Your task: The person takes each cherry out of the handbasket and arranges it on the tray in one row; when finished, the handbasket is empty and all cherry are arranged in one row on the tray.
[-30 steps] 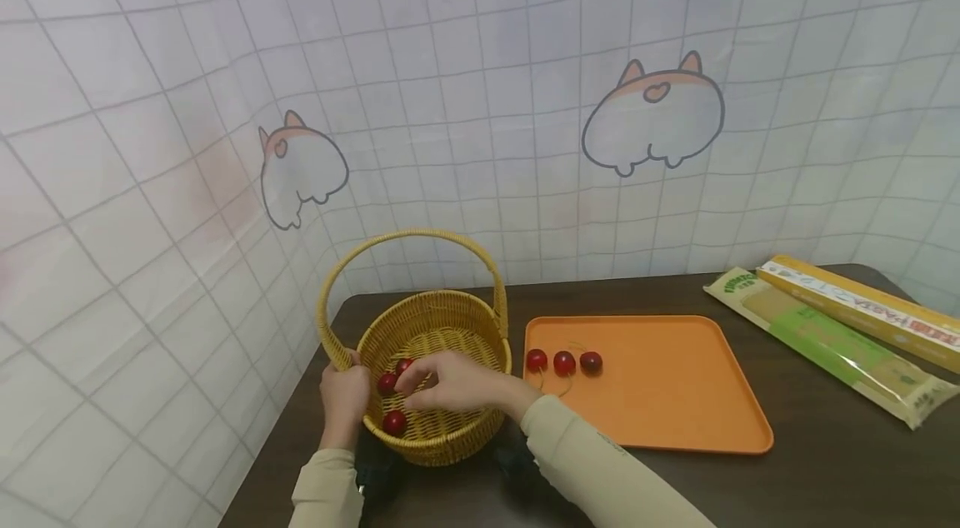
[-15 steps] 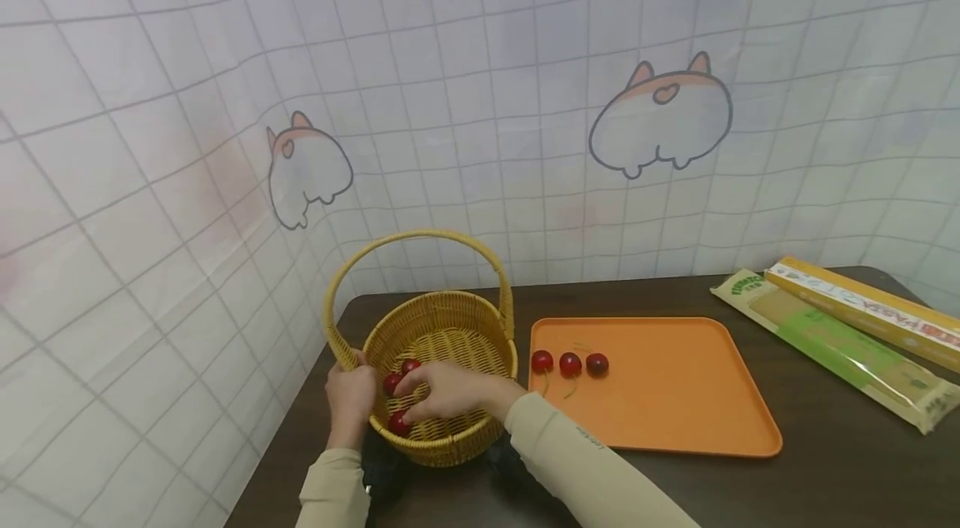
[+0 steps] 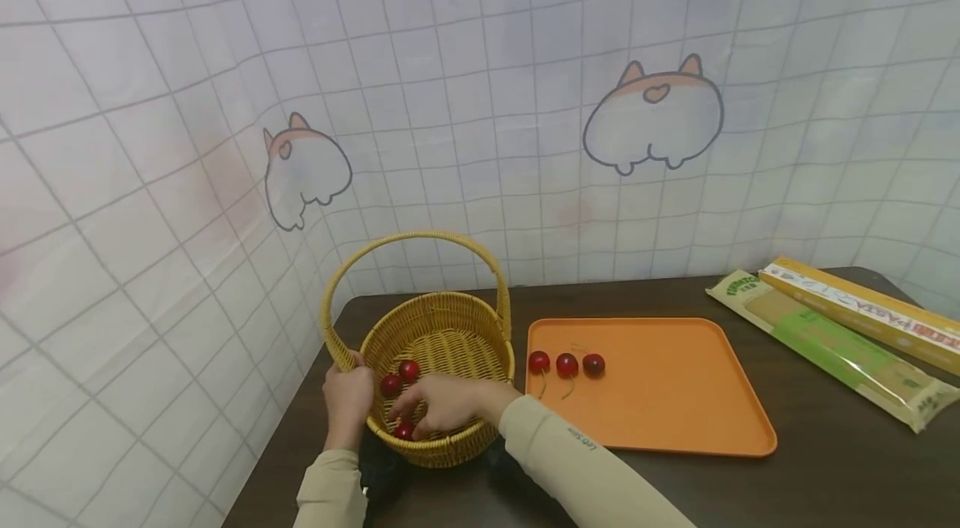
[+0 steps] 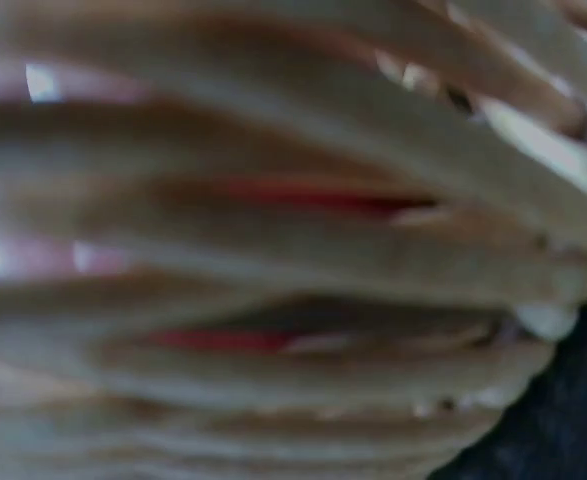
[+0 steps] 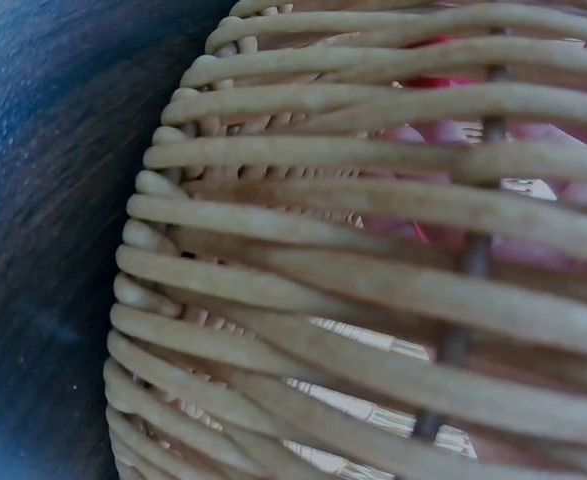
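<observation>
A yellow wicker basket (image 3: 450,449) with a tall arched handle stands on the table. My left hand (image 3: 348,396) grips its left side, where the handle meets the rim. Inside the basket, my right hand (image 3: 447,403) reaches low, with thumb and fingers closing about a red cherry (image 3: 404,430) near the front wall. Two more cherries (image 3: 391,385) lie beside each other on the basket floor, just left of the fingers. Both wrist views are filled by the woven wall (image 5: 303,215), with red glimpsed through the gaps; the fingertips are largely hidden there.
To the right of the basket lies an orange tray (image 3: 660,386) bearing three stemmed cherries (image 3: 567,366) near its left edge. A green pasta packet (image 3: 825,345) and a yellow pasta box (image 3: 862,303) lie at the far right. A patterned curtain (image 3: 465,95) hangs behind the table.
My right hand has lowered toward the basket's front, and its thumb and fingers have come in on the front cherry, which has shifted slightly. The left hand keeps its hold.
</observation>
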### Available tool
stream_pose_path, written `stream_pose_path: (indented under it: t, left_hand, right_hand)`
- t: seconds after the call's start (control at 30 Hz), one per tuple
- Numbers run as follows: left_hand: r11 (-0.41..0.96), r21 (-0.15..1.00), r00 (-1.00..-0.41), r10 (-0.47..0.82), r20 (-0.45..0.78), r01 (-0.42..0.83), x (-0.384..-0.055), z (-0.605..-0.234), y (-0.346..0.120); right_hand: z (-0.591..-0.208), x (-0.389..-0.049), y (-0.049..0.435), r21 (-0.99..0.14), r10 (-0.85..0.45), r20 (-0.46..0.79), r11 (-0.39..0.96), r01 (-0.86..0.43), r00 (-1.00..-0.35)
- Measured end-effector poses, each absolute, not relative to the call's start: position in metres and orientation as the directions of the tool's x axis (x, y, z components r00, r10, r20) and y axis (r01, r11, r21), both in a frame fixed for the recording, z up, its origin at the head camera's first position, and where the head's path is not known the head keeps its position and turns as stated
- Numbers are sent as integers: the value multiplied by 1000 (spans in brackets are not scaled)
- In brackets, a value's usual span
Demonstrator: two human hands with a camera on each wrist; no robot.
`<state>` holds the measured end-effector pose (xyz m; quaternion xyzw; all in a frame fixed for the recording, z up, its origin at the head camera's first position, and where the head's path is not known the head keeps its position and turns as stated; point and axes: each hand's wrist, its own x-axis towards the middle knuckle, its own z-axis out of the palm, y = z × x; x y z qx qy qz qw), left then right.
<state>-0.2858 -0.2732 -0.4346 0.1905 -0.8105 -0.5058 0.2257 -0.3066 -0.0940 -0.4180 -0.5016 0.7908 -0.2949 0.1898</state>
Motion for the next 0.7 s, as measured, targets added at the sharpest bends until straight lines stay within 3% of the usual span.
stream_pose_path:
  t: [0.7]
  left_hand:
    - [385,920,-826,-541,159,-75,-285,-434,-273]
  right_hand:
    - [-419,-305,-93,-647,-916,-44,329,-687,-398]
